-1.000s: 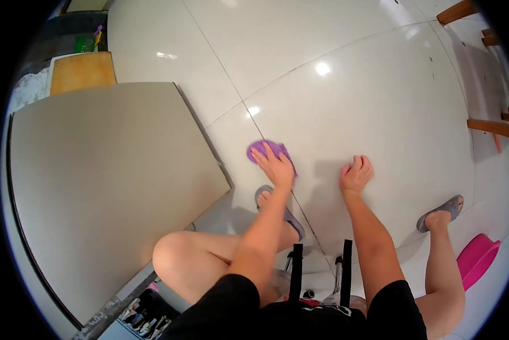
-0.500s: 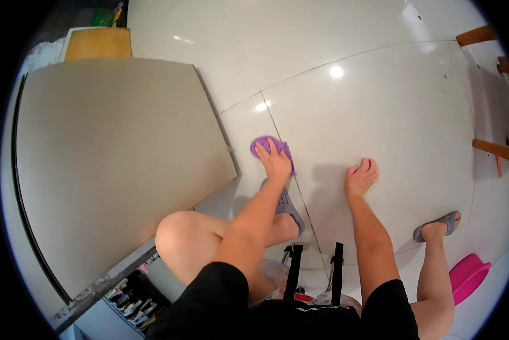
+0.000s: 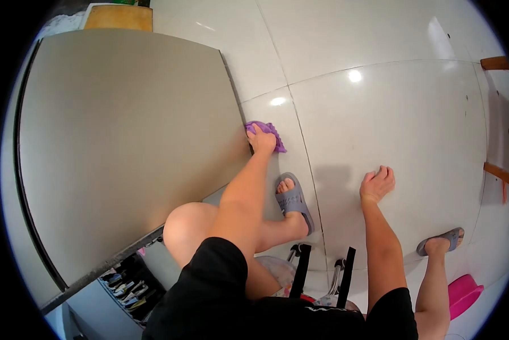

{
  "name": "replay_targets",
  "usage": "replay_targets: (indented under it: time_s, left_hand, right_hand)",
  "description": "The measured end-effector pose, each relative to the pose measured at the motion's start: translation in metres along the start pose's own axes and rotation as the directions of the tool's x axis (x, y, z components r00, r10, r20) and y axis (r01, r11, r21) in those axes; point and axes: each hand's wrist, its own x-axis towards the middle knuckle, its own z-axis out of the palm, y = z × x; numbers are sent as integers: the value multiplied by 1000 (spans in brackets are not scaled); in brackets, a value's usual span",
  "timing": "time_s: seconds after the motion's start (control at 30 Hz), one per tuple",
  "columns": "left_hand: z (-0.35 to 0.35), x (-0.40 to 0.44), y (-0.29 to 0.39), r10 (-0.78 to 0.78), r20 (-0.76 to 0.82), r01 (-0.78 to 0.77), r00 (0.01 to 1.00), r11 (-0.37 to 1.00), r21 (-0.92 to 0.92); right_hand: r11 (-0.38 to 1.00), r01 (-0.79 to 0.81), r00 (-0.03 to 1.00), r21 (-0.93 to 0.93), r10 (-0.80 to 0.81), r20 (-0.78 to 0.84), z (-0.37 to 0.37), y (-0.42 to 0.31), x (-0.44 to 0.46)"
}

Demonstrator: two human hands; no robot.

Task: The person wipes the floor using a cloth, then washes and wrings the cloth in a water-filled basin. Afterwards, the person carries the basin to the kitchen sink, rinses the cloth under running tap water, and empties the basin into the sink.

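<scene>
Under my left hand (image 3: 260, 140) is a crumpled purple cloth (image 3: 274, 136), held against the glossy tiled floor (image 3: 373, 119). Hand and cloth are right at the edge of a large beige-grey panel (image 3: 135, 124), whose edge hides part of the fingertips. My right hand (image 3: 378, 184) hangs over the floor on the other side, its fingers loosely bent with the thumb apart. Nothing shows in it. Below the left hand is my foot in a grey slipper (image 3: 293, 201).
Wooden furniture legs (image 3: 501, 174) stand at the right. A bright pink basin (image 3: 464, 296) lies at the lower right, beyond my other slippered foot (image 3: 447, 241). Beneath the panel at the lower left is an open compartment with several utensils (image 3: 132, 289). Two black straps (image 3: 301, 272) hang near my body.
My left hand has slid the purple cloth across the floor to the panel's edge, and the cloth is more bunched. The whole view has shifted slightly; my right hand keeps its bent pose.
</scene>
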Motion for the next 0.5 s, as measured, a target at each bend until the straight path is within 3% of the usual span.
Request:
replay_targets:
  time_s: [0.1, 0.17, 0.3, 0.37, 0.5]
  left_hand:
    - [20, -24, -6, 82, -62, -80, 995, 996, 33]
    - [35, -49, -1, -2, -64, 11, 998, 990, 140]
    - [39, -40, 5, -32, -104, 44, 994, 992, 122]
    - [26, -17, 5, 45, -176, -39, 983, 999, 37]
    - [22, -2, -11, 94, -135, -94, 986, 996, 7]
  right_hand:
    - [1000, -7, 1000, -3, 7, -3, 2, 0, 0]
    - [1000, 8, 999, -8, -9, -46, 5, 0, -2]
    - [1000, 14, 999, -19, -15, -32, 4, 2, -2]
    - [1000, 4, 1000, -28, -4, -13, 2, 2, -1]
    - [1000, 6, 1000, -8, -6, -6, 2, 3, -2]
